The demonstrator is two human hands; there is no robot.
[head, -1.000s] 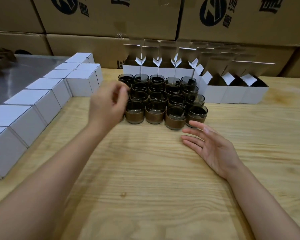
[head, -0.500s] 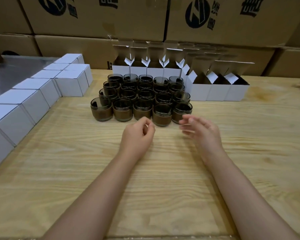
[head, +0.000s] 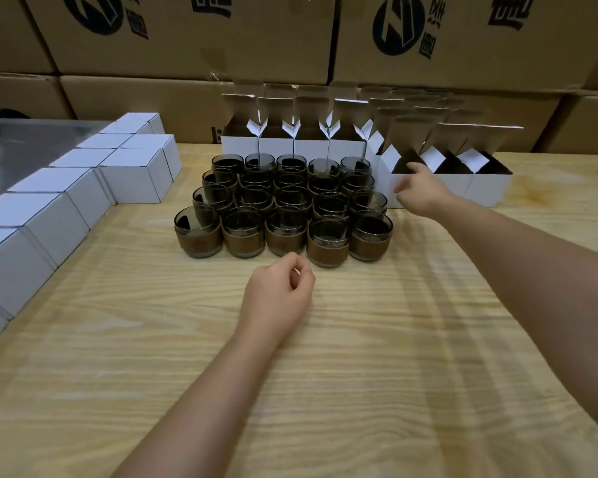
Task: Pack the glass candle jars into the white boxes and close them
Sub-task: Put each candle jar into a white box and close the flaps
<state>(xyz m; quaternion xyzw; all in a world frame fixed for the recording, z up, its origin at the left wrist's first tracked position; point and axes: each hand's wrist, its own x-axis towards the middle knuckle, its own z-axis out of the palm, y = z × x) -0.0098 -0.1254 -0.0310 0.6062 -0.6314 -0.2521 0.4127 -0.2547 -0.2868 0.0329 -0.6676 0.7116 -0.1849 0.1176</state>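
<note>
Several dark glass candle jars (head: 327, 241) with brown bands stand packed in rows on the wooden table (head: 342, 381). Behind and to the right of them are open white boxes (head: 277, 146) with their flaps up. My right hand (head: 423, 193) reaches past the jars to the nearest open box (head: 487, 189) on the right; its fingers are spread against that box's front wall and rim, and no grip shows. My left hand (head: 277, 296) rests on the table just in front of the front row of jars, fingers curled in, holding nothing.
Closed white boxes (head: 132, 174) run in a line along the left side of the table. Large brown cartons (head: 187, 32) are stacked as a wall behind. A grey metal surface (head: 21, 143) lies at the far left.
My right hand has moved from in front of the jars up and right to the open box. My left hand came back from the jars a second ago and now lies still.
</note>
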